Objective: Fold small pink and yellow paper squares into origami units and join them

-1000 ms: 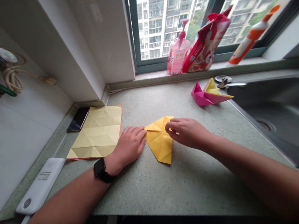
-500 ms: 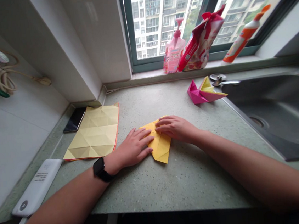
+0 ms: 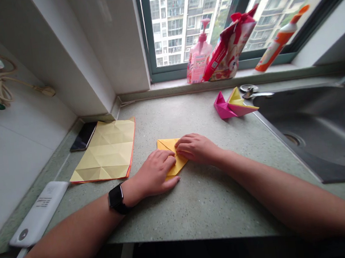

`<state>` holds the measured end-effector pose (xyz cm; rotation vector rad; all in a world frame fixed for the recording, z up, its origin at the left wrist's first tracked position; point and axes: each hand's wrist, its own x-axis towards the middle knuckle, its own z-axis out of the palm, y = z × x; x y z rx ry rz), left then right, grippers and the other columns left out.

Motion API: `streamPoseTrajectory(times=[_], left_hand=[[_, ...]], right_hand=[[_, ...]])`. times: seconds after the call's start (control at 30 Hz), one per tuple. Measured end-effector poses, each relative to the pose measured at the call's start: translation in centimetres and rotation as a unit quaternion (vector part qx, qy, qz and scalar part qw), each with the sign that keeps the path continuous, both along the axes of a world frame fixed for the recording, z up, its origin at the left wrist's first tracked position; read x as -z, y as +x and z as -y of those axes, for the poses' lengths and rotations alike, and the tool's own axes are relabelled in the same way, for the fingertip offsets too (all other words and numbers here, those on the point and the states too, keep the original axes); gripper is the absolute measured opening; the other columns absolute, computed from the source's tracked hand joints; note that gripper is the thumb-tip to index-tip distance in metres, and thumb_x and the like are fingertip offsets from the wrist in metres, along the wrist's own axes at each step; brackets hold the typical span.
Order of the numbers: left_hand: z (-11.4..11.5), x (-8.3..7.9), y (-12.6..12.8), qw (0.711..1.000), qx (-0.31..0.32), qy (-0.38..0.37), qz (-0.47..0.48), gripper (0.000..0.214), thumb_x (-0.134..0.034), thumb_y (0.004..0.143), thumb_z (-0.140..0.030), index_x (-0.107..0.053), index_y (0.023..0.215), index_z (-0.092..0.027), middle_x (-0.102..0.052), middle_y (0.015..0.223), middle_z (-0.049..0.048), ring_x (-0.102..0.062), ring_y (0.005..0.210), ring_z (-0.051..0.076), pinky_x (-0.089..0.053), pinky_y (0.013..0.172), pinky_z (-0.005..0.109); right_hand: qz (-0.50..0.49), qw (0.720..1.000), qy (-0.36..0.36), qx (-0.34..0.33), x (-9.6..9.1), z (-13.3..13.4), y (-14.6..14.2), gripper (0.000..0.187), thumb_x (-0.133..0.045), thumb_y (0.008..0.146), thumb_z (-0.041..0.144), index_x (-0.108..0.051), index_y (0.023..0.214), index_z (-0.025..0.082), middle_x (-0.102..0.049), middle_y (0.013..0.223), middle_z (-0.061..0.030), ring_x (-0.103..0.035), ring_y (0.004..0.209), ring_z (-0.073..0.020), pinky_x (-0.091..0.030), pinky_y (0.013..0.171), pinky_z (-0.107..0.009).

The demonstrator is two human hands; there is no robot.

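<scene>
Both left hand (image 3: 154, 172) and right hand (image 3: 198, 147) touch yellow paper (image 3: 178, 164) on the counter (image 3: 215, 210); pinched or not, I can't tell. One corner points far-left, hands hiding its long axis. Creased sheets (image 3: 108, 152) lie left, pink origami (image 3: 224, 109) right.

Head-worn view, facing forward and down, above a counter (image 3: 217, 206)

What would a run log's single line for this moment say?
left hand: on yellow paper | right hand: touching same paper | nearby: creased sheets, pink-and-yellow origami
</scene>
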<state>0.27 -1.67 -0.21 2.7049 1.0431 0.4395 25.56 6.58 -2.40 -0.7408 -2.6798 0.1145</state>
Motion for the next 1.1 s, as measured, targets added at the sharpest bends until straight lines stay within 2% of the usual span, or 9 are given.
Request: streamPoseTrajectory(times=[0.1, 0.23, 0.3, 0.37, 0.53, 0.67, 0.83, 1.0, 1.1], left_hand=[[-0.2, -0.2, -0.2, 1.0, -0.003, -0.005, 0.009, 0.022, -0.069, 0.094, -0.024, -0.064, 0.114, -0.022, -0.07, 0.132, 0.013, -0.065, 0.123, 0.031, -0.052, 0.115, 0.052], [-0.5, -0.5, -0.9, 1.0, -0.026, 0.014, 0.007, 0.014, -0.061, 0.093, -0.014, -0.063, 0.105, -0.022, -0.071, 0.13, 0.0117, -0.067, 0.116, 0.03, -0.054, 0.109, 0.052], [-0.7, -0.6, -1.3, 0.998, -0.055, 0.033, 0.009, 0.012, -0.058, 0.094, -0.013, -0.063, 0.101, -0.022, -0.072, 0.127, 0.0113, -0.068, 0.112, 0.03, -0.056, 0.103, 0.05], [-0.9, -0.6, -1.7, 0.996, -0.081, 0.037, 0.012, 0.013, -0.057, 0.094, -0.011, -0.062, 0.099, -0.022, -0.073, 0.121, 0.0103, -0.069, 0.108, 0.028, -0.057, 0.099, 0.047], [-1.5, -0.1, -2.3, 0.996, -0.084, 0.014, 0.004, 0.016, -0.058, 0.094, -0.008, -0.063, 0.1, -0.022, -0.076, 0.108, 0.0073, -0.071, 0.102, 0.026, -0.058, 0.094, 0.042], [-1.7, 0.4, -2.6, 0.998, -0.063, 0.008, 0.012, 0.02, -0.056, 0.094, -0.006, -0.066, 0.101, -0.022, -0.077, 0.107, 0.0053, -0.072, 0.102, 0.024, -0.059, 0.094, 0.04], [-1.7, 0.2, -2.8, 0.997, -0.073, 0.04, 0.005, 0.019, -0.052, 0.102, -0.012, -0.068, 0.098, -0.021, -0.077, 0.095, 0.0043, -0.071, 0.088, 0.022, -0.058, 0.087, 0.037], [-1.9, 0.3, -2.9, 0.994, -0.094, 0.052, 0.034, 0.019, -0.054, 0.105, -0.016, -0.071, 0.111, -0.02, -0.08, 0.104, 0.007, -0.073, 0.095, 0.024, -0.06, 0.092, 0.041], [-2.2, 0.6, -2.9, 0.993, -0.097, 0.052, 0.036, 0.023, -0.053, 0.106, -0.016, -0.071, 0.12, -0.018, -0.081, 0.112, 0.009, -0.074, 0.101, 0.026, -0.058, 0.104, 0.049]], right_hand=[[0.011, 1.0, -0.008, -0.007, -0.4, 0.3, 0.3, 0.022, -0.061, 0.11, 0.032, -0.081, 0.112, 0.024, -0.083, 0.12, -0.0075, -0.075, 0.105, -0.024, -0.056, 0.098, -0.042], [0.028, 1.0, -0.006, -0.006, -0.8, 0.8, 0.6, 0.031, -0.072, 0.104, 0.047, -0.081, 0.124, 0.025, -0.081, 0.125, -0.0098, -0.074, 0.109, -0.027, -0.056, 0.099, -0.044], [0.041, 0.999, 0.006, 0.004, -0.9, 1.1, 0.5, 0.034, -0.077, 0.1, 0.045, -0.081, 0.128, 0.026, -0.081, 0.127, -0.0105, -0.074, 0.109, -0.0282, -0.056, 0.098, -0.045], [0.059, 0.998, 0.016, 0.016, -1.0, 1.3, 0.3, 0.03, -0.075, 0.101, 0.036, -0.082, 0.129, 0.028, -0.081, 0.126, -0.0099, -0.074, 0.106, -0.0276, -0.056, 0.097, -0.045], [0.095, 0.995, 0.001, 0.024, -2.1, 1.7, 0.1, 0.023, -0.069, 0.101, 0.02, -0.086, 0.115, 0.028, -0.082, 0.12, -0.0071, -0.073, 0.098, -0.0243, -0.053, 0.091, -0.041], [0.117, 0.992, -0.034, 0.023, -3.4, 2.3, 0.2, 0.017, -0.07, 0.098, 0.019, -0.086, 0.096, 0.025, -0.083, 0.105, -0.0056, -0.072, 0.089, -0.0213, -0.051, 0.086, -0.037], [0.128, 0.99, -0.063, 0.005, -4.5, 2.8, 0.4, 0.024, -0.067, 0.101, 0.021, -0.079, 0.08, 0.023, -0.077, 0.085, -0.0042, -0.069, 0.08, -0.0204, -0.05, 0.082, -0.037], [0.132, 0.988, -0.081, 0.021, -4.8, 2.4, 0.9, 0.023, -0.069, 0.098, 0.021, -0.075, 0.076, 0.023, -0.077, 0.085, -0.0035, -0.067, 0.074, -0.0189, -0.046, 0.072, -0.035], [0.143, 0.985, -0.086, 0.044, -4.9, 2.1, 1.1, 0.025, -0.067, 0.1, 0.023, -0.075, 0.076, 0.023, -0.077, 0.087, -0.0039, -0.066, 0.072, -0.018, -0.043, 0.067, -0.033]])
